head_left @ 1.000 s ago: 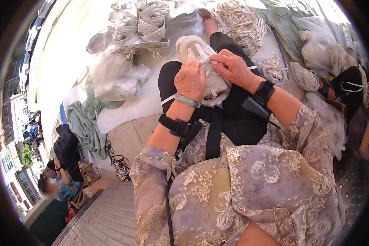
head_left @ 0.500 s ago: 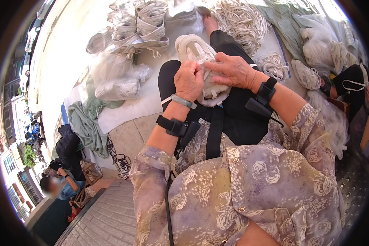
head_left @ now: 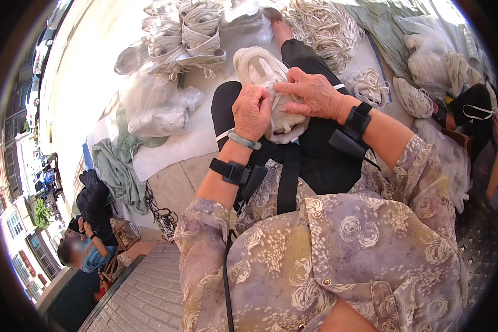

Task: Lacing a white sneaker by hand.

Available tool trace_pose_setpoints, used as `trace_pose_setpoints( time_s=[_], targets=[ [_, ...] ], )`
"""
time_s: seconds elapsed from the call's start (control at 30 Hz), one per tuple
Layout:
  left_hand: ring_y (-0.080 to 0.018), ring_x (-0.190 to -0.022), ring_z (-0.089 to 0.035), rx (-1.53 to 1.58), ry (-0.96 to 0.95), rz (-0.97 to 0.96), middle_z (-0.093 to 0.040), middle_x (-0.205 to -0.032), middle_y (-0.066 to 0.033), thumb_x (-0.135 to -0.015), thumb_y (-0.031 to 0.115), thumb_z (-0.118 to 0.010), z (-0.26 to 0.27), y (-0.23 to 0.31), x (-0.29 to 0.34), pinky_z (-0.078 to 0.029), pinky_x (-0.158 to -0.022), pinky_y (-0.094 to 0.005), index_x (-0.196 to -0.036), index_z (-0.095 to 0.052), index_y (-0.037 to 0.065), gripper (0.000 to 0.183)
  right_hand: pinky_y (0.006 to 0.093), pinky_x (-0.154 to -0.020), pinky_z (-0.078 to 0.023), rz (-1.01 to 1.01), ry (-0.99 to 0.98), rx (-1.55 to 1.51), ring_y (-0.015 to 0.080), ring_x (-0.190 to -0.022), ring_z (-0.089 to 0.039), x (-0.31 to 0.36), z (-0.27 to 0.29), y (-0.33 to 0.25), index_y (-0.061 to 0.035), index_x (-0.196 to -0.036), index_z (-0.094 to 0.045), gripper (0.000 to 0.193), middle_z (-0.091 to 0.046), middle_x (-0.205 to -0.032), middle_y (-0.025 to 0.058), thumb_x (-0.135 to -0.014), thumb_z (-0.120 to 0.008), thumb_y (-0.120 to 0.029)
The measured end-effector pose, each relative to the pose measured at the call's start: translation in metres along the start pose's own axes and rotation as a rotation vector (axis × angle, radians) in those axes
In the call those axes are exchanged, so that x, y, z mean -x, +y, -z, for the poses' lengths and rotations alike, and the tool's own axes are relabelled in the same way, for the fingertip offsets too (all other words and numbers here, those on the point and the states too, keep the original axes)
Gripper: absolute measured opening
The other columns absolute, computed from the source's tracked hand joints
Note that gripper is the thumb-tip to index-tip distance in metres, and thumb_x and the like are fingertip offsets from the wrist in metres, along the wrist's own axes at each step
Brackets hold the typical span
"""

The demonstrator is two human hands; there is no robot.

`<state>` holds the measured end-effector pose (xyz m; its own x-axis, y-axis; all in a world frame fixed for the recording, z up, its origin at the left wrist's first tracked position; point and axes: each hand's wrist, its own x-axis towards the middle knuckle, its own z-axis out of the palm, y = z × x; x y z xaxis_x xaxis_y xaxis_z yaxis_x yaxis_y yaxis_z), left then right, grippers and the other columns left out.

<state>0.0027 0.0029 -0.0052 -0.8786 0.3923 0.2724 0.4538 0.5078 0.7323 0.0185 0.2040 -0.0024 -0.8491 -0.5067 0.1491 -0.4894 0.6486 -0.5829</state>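
Note:
A pale beige lace-up sneaker [head_left: 255, 62] rests on my lap between my thighs, its toe pointing away from me. My left hand [head_left: 253, 112] is closed in a pinch against the left side of the shoe. What its fingertips hold is hidden, possibly a lace. My right hand [head_left: 314, 95] lies over the right side of the lacing area, index finger and thumb apart and bent toward the left hand. Both hands partly cover the laces and tongue. The heel end of the shoe [head_left: 284, 134] shows below the hands, near my body.
Ahead lie stacked pale shoes [head_left: 200, 33] and a heap of white laces [head_left: 321, 36], with a smaller lace bundle [head_left: 366, 88] to the right. Plastic-wrapped goods [head_left: 152, 105] and green cloth [head_left: 115, 171] are at left. Other people sit at far left and right.
My right hand's fingers have bent in slightly closer to the shoe. My left hand stays closed at its side. At far left, the seated person's arms have shifted.

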Motion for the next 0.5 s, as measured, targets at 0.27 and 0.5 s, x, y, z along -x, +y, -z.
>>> trace_pose_setpoints(
  time_s=[0.27, 0.5],
  targets=[
    [-0.0154, -0.058, -0.056, -0.061, 0.082, 0.216, -0.057, -0.069, -0.0059, -0.073, 0.004, -0.063, 0.0, 0.002, -0.002, -0.046, -0.055, -0.0263, -0.083, -0.059, 0.003, 0.011, 0.0391, -0.07, -0.046, -0.026, -0.002, -0.094, 0.0327, -0.08, -0.056, -0.001, -0.001, 0.004, -0.0214, -0.113, -0.056, 0.043, -0.047, -0.096, 0.013, -0.078, -0.06, -0.046],
    [-0.0307, -0.059, -0.061, -0.634, -0.227, -0.11, -0.06, -0.069, -0.0153, -0.076, 0.014, -0.055, 0.004, 0.016, -0.023, -0.05, -0.052, -0.0381, -0.079, -0.055, 0.005, 0.01, 0.0398, -0.073, -0.046, -0.022, 0.021, -0.099, 0.0323, -0.084, -0.055, 0.001, -0.003, 0.005, -0.023, -0.115, -0.055, 0.045, -0.047, -0.096, 0.0128, -0.077, -0.06, -0.046]
  ],
)
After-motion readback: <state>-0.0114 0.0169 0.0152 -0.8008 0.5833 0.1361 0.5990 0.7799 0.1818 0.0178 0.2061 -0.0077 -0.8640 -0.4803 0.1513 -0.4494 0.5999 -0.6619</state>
